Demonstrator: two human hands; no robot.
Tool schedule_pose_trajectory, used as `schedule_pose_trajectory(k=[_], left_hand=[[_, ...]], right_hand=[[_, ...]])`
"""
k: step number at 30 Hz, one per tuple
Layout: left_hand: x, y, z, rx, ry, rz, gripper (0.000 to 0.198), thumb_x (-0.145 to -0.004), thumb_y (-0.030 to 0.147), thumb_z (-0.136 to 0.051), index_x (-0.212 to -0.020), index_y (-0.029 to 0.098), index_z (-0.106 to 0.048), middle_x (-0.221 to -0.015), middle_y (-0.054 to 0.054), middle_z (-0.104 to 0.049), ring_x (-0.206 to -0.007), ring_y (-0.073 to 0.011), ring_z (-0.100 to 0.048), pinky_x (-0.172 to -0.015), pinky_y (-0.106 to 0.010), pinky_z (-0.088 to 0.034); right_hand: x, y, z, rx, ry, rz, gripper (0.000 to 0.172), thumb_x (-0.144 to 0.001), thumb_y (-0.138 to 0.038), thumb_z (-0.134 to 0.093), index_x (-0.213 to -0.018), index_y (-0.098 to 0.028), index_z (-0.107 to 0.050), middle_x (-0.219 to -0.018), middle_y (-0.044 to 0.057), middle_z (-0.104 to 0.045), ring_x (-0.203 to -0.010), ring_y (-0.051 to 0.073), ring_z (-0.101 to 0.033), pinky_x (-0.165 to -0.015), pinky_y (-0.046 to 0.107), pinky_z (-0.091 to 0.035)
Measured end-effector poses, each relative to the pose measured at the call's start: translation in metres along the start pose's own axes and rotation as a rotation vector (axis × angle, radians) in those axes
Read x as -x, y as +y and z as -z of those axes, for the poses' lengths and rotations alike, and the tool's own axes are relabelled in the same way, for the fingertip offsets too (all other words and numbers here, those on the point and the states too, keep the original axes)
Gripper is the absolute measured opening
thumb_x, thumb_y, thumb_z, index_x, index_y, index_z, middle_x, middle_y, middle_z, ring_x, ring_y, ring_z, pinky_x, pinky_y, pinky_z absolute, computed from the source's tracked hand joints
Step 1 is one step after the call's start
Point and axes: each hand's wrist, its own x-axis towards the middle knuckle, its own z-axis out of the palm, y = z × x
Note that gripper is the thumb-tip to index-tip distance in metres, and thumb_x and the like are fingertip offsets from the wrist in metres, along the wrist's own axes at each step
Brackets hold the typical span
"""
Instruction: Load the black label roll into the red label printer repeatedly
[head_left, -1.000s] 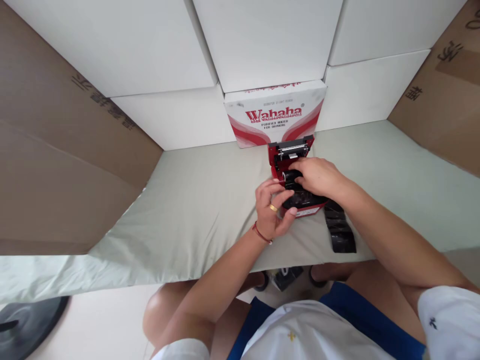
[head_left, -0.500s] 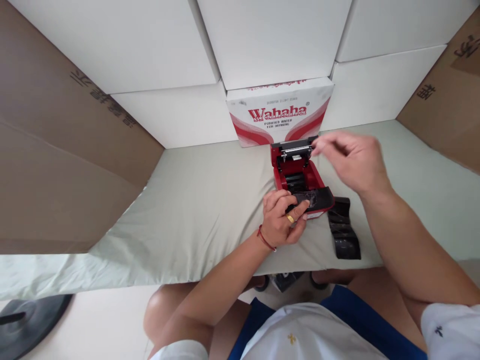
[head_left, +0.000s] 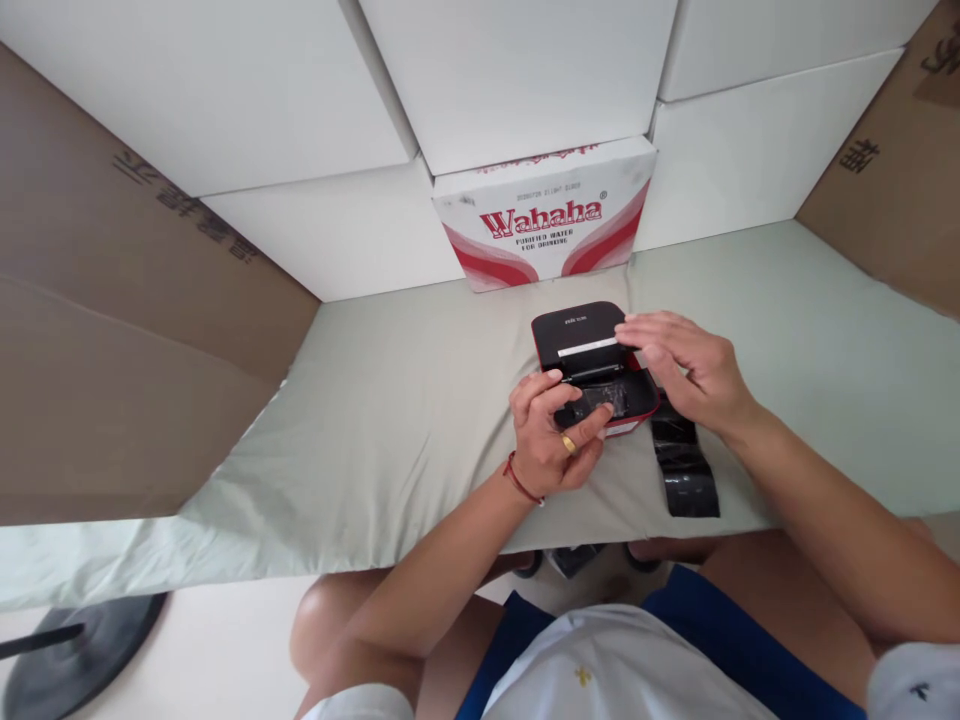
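Note:
A small red-and-black label printer [head_left: 581, 327] sits on the cloth, its lid tilted and partly lowered over the body. My left hand [head_left: 559, 430] grips the front left corner, with a ringed finger pressing on dark shiny film [head_left: 600, 400] at the front. My right hand [head_left: 694, 370] touches the right side of the lid with its fingers stretched out and the thumb apart below. Beside the printer, a crinkled black plastic strip [head_left: 686, 470] lies on the cloth, its upper end near the printer's right side. The printer's inside is mostly hidden by the lid.
A white and red water carton [head_left: 555, 215] stands behind the printer, against stacked white boxes [head_left: 517, 80]. Brown cardboard [head_left: 135, 380] walls the left side, and more cardboard [head_left: 892, 200] the right. Pale green cloth [head_left: 390, 420] covers the table.
The printer's lid has swung down from its raised position. My right hand has moved slightly down and flattened against the lid's side. My left hand stays at the front.

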Motion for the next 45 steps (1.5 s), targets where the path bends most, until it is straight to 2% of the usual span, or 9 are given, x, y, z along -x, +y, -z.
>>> schedule_pose_trajectory(k=[2, 7, 13, 19, 26, 30, 33, 37, 45], left_hand=[[0.0, 0.001, 0.001, -0.022, -0.013, 0.013, 0.041, -0.088, 0.027, -0.073, -0.128, 0.039, -0.076, -0.119, -0.008, -0.06, -0.132, -0.0331, -0.052, -0.115, -0.058, -0.046], [-0.002, -0.001, 0.002, 0.042, -0.016, 0.061, 0.04, -0.093, 0.034, -0.069, -0.133, 0.038, -0.074, -0.117, -0.008, -0.063, -0.131, -0.0328, -0.057, -0.116, -0.058, -0.047], [-0.004, -0.015, 0.007, 0.264, -0.015, 0.356, 0.055, -0.108, 0.048, -0.048, -0.161, 0.033, -0.051, -0.121, -0.008, -0.079, -0.123, -0.0287, -0.074, -0.125, -0.056, -0.04], [-0.003, -0.016, 0.005, 0.364, 0.079, 0.533, 0.039, -0.113, 0.039, -0.041, -0.141, 0.032, -0.068, -0.107, -0.002, -0.087, -0.112, -0.0249, -0.08, -0.119, -0.05, -0.043], [-0.002, -0.022, 0.007, 0.358, 0.013, 0.487, 0.036, -0.104, 0.039, -0.059, -0.138, 0.033, -0.067, -0.108, -0.001, -0.087, -0.104, -0.0272, -0.079, -0.112, -0.052, -0.043], [0.004, -0.027, 0.004, 0.485, 0.023, 0.549, 0.04, -0.098, 0.04, -0.068, -0.138, 0.035, -0.066, -0.115, -0.002, -0.082, -0.118, -0.0276, -0.073, -0.116, -0.052, -0.046], [0.004, -0.029, -0.001, 0.638, 0.065, 0.7, 0.059, -0.092, 0.05, -0.073, -0.148, 0.04, -0.057, -0.148, -0.003, -0.067, -0.148, -0.0295, -0.058, -0.129, -0.052, -0.041], [-0.001, -0.031, -0.004, 0.881, -0.008, 0.959, 0.087, -0.084, 0.053, -0.076, -0.163, 0.047, -0.04, -0.179, 0.003, -0.037, -0.171, -0.0309, -0.029, -0.139, -0.052, -0.031], [0.001, -0.034, -0.005, 1.085, -0.112, 1.088, 0.1, -0.081, 0.048, -0.081, -0.167, 0.054, -0.028, -0.18, 0.005, -0.037, -0.168, -0.0297, -0.036, -0.135, -0.052, -0.04]], right_hand=[[0.015, 0.005, -0.003, -0.037, -0.014, 0.028, 0.033, -0.111, -0.028, -0.053, -0.129, -0.03, -0.081, -0.13, 0.006, -0.083, -0.131, 0.026, -0.075, -0.12, 0.054, -0.053], [0.026, 0.011, -0.017, -0.091, 0.107, 0.016, 0.035, -0.11, -0.024, -0.052, -0.125, -0.031, -0.083, -0.126, 0.005, -0.084, -0.126, 0.026, -0.077, -0.111, 0.053, -0.06], [0.024, 0.006, -0.016, -0.114, 0.099, 0.006, 0.038, -0.109, -0.021, -0.051, -0.128, -0.032, -0.082, -0.125, 0.006, -0.085, -0.125, 0.027, -0.077, -0.109, 0.054, -0.061], [0.025, 0.003, -0.014, -0.109, 0.085, -0.001, 0.039, -0.108, -0.019, -0.052, -0.13, -0.031, -0.082, -0.124, 0.007, -0.085, -0.123, 0.028, -0.078, -0.107, 0.054, -0.063], [0.023, -0.002, -0.015, -0.103, 0.092, -0.026, 0.034, -0.109, -0.025, -0.052, -0.126, -0.032, -0.082, -0.118, 0.006, -0.086, -0.117, 0.029, -0.078, -0.104, 0.053, -0.061], [0.029, -0.008, -0.015, -0.129, -0.003, 0.026, 0.042, -0.112, -0.042, -0.049, -0.144, -0.029, -0.071, -0.125, 0.009, -0.082, -0.124, 0.032, -0.071, -0.109, 0.056, -0.055], [0.033, -0.01, -0.016, -0.126, -0.027, 0.126, 0.037, -0.111, -0.043, -0.049, -0.129, -0.028, -0.077, -0.12, 0.008, -0.083, -0.124, 0.032, -0.068, -0.115, 0.059, -0.049], [0.036, -0.011, -0.014, -0.088, 0.048, 0.16, 0.034, -0.109, -0.038, -0.051, -0.111, -0.027, -0.083, -0.102, 0.008, -0.08, -0.108, 0.028, -0.068, -0.099, 0.051, -0.055], [0.04, -0.011, -0.014, -0.036, 0.122, 0.193, 0.029, -0.105, -0.033, -0.057, -0.113, -0.029, -0.085, -0.09, 0.005, -0.074, -0.096, 0.026, -0.062, -0.086, 0.045, -0.052]])
